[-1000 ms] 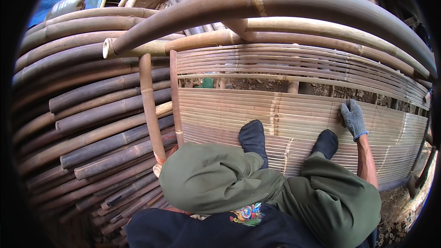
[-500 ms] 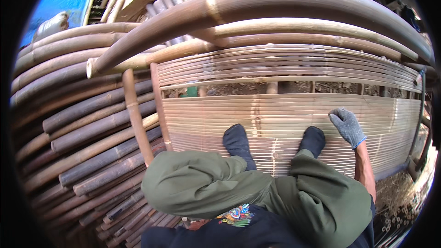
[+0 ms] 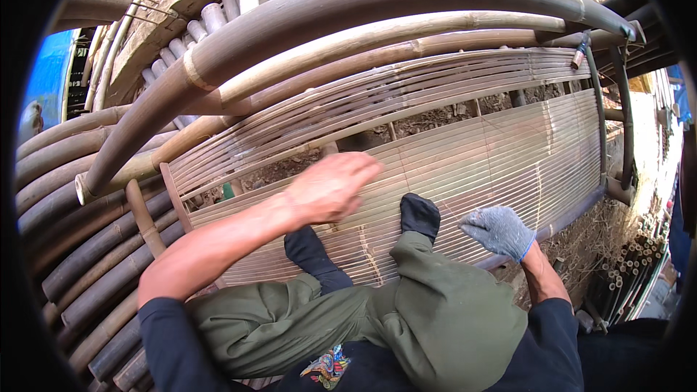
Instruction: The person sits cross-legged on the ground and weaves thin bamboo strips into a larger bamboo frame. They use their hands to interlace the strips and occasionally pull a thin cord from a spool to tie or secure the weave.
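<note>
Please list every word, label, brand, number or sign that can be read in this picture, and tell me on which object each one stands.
No text can be read anywhere.
Colourful print on the dark shirt: too small to tell whether it contains letters.
Slatted bamboo panel, large bamboo pole and grey glove: no writing that I can make out.

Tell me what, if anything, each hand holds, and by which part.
No held thing shows in the left hand; whether the gloved right hand pinches something small cannot be told.
</note>
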The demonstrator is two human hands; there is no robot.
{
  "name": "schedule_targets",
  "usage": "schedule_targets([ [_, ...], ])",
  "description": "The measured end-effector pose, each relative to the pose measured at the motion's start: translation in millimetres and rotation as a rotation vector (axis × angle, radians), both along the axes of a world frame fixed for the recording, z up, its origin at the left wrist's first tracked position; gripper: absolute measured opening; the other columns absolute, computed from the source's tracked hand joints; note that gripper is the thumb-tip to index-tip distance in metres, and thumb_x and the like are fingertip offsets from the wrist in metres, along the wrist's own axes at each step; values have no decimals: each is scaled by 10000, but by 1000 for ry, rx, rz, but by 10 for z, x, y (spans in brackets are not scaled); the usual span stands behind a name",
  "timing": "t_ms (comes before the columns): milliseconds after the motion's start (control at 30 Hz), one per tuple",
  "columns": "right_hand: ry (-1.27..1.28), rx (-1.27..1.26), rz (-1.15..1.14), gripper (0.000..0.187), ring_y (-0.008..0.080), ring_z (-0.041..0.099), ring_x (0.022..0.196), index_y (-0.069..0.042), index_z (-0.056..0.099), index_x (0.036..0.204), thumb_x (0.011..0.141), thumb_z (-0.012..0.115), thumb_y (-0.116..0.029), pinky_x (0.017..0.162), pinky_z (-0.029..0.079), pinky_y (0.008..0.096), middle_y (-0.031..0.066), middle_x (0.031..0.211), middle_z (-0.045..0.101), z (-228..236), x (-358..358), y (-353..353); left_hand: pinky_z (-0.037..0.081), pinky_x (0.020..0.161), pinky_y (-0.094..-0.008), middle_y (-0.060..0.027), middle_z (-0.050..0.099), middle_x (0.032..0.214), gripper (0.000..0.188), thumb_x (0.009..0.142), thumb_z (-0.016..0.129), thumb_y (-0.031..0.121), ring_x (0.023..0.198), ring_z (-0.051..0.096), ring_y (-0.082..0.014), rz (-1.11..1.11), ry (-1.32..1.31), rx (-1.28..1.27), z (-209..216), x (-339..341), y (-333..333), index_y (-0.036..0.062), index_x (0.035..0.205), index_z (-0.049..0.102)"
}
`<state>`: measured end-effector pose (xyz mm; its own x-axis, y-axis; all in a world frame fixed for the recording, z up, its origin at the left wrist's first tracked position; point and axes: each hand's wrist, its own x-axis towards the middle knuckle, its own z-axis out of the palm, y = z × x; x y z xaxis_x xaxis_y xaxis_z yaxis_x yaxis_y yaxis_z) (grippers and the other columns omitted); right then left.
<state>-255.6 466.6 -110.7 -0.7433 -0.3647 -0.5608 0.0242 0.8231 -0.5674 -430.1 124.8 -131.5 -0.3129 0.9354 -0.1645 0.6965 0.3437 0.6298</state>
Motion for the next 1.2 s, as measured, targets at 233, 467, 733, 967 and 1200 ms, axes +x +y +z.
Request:
schedule_targets([
  [233, 139, -56, -1188, 183, 57, 544, 552, -28, 718, 1014, 918, 589, -115, 501, 431, 218, 29, 741, 690, 826, 555, 554, 483, 924, -444, -166, 612, 1065, 357, 844, 625, 112, 1038, 583, -342, 406, -308, 65, -834, 653, 1405, 17, 1186, 577],
  [467, 929, 232, -912, 146, 129, 591, 671, -67, 717, 974, 905, 692, -193, 630, 492, 265, 50, 837, 672, -407, -874, 744, 494, 892, -493, -250, 654, 1063, 261, 853, 506, 92, 965, 633, -425, 945, -118, -240, -1231, 237, 895, 7, 1026, 681],
  [733, 238, 445, -256, 229, 346, 697, 857, -63, 746, 885, 831, 577, -208, 755, 519, 453, 198, 915, 714, -1715, -1612, -601, 478, 920, -491, -328, 644, 1048, 367, 888, 447, 211, 1037, 611, -466, 727, -405, -392, -1589, -115, 890, -59, 1009, 665],
  [967, -16, 103, 244, 283, 414, 671, 892, -7, 711, 943, 837, 561, -223, 782, 530, 503, 260, 988, 671, -1989, -1939, -718, 482, 880, -504, -280, 679, 973, 312, 852, 514, 225, 962, 647, -440, 889, -458, -370, -1687, -113, 938, -1, 911, 720],
  [1200, 582, -20, -270, 259, 377, 605, 1049, -112, 706, 1028, 813, 680, -254, 955, 457, 461, 184, 1100, 657, -1210, -1360, -749, 466, 917, -386, -120, 678, 1040, 238, 821, 687, 334, 1038, 625, -297, 1184, -439, -16, -1196, 198, 856, 107, 861, 747],
])
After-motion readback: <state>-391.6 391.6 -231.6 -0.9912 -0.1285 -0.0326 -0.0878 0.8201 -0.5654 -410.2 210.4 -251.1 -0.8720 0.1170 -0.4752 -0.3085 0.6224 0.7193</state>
